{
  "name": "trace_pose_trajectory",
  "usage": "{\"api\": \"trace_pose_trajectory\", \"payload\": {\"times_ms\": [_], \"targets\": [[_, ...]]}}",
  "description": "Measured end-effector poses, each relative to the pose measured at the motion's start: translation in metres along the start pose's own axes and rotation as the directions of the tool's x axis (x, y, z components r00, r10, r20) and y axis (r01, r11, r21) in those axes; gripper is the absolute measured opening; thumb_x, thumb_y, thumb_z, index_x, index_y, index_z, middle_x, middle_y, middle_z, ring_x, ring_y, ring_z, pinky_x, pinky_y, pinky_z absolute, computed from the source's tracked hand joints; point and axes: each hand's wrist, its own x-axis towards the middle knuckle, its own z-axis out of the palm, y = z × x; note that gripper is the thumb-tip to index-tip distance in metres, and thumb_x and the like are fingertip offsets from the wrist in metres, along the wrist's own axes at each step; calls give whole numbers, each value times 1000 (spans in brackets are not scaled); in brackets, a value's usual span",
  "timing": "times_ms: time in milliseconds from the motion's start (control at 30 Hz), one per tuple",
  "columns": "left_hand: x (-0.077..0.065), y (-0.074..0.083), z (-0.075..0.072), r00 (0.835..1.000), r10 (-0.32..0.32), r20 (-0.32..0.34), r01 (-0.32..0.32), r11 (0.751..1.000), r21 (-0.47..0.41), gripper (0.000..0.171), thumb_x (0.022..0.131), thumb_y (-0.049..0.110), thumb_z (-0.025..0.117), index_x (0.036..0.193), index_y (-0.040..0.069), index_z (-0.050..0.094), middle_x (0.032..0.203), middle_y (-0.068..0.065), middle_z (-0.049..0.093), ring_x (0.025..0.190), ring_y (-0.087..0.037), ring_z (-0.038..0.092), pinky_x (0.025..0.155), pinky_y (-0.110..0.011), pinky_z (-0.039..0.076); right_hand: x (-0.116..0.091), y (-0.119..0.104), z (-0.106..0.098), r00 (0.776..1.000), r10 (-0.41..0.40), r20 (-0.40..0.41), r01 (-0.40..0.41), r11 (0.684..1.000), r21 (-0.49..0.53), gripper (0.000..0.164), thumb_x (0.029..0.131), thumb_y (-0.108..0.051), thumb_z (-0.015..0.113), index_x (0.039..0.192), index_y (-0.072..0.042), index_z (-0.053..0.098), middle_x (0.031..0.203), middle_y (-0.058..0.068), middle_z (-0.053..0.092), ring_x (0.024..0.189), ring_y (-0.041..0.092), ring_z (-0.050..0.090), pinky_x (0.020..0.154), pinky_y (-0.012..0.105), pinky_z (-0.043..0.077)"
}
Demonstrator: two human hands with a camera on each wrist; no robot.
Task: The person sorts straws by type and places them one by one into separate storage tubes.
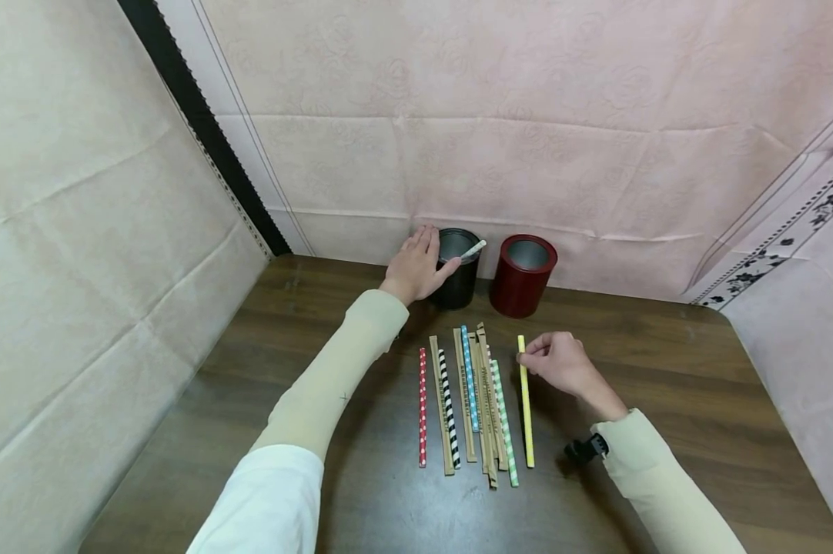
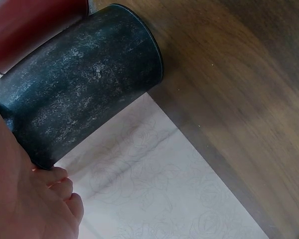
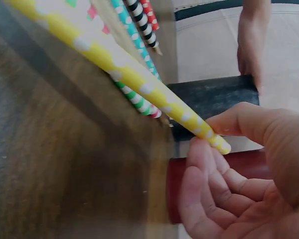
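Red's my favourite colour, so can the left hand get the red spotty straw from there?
Probably yes: the red spotty straw lies uncovered at the row's left end. The left hand would likely just need to draw back from the black can first.

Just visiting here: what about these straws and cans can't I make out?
Print on the brown paper strips: head view, too small to read.
Far end of the yellow straw: right wrist view, cut off by the top edge.
Floor of the black can: head view, hidden by its near wall.
Part of the red can: left wrist view, cut off by the picture's edge.
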Motion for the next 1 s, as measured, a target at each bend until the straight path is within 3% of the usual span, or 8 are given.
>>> {"api": "trace_pose_trajectory", "payload": {"times_ms": [267, 567, 700, 1000], "targets": [[0, 0, 0, 1000, -3, 7, 3, 1000, 4, 91, 109, 69, 19, 169, 2, 7, 179, -15, 8, 168, -28, 7, 137, -39, 11, -2, -20, -16, 981, -130, -141, 132, 991, 6, 20, 97, -22, 75, 101, -2, 75, 92, 11, 79, 78, 14, 69, 67, 25, 56], [1, 1, 0, 1000, 0, 15, 0, 1000, 3, 91, 109, 68, 18, 169, 1, 7, 179, -15, 8, 168, -28, 7, 137, -40, 12, -5, -44, -29, 899, -256, -355, 267, 963, -19, 20, 96, -26, 77, 100, -6, 74, 88, 9, 78, 74, 10, 69, 66, 16, 55], [0, 1, -1, 1000, 1, 12, -1, 1000, 7, 90, 109, 68, 18, 169, 1, 7, 179, -15, 8, 168, -28, 7, 137, -40, 12, -5, -57, -35, 847, -318, -427, 346, 938, -11, 18, 95, -20, 79, 101, -4, 73, 89, 12, 78, 72, 1, 67, 67, 9, 54], [1, -1, 0, 1000, 5, 0, -5, 1000, 23, 91, 109, 68, 19, 169, 1, 8, 179, -16, 9, 168, -29, 8, 137, -40, 12, -3, -84, -48, 674, -462, -576, 524, 849, -68, 16, 91, -9, 80, 102, 0, 73, 86, 12, 77, 74, -11, 60, 69, 6, 53]]}}
